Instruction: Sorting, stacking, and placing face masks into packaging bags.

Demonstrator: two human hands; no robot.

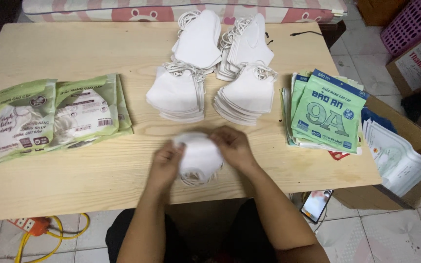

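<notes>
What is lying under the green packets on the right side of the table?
Under the top green packet more flat packets show only at their edges, resting on the wooden table. Their faces are covered.

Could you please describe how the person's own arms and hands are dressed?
Both forearms are bare, with no sleeves in view. The left hand and right hand wear no gloves, and no watch, bracelet or ring shows. The fingers are slightly motion-blurred.

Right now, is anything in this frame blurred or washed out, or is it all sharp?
Head view: motion blur smears the left hand, right hand and the white masks they hold; the mask stacks behind are sharp but bright, with little surface detail; the green packets show soft glare on their plastic; the wooden table is evenly lit, with faint shadows.
</notes>
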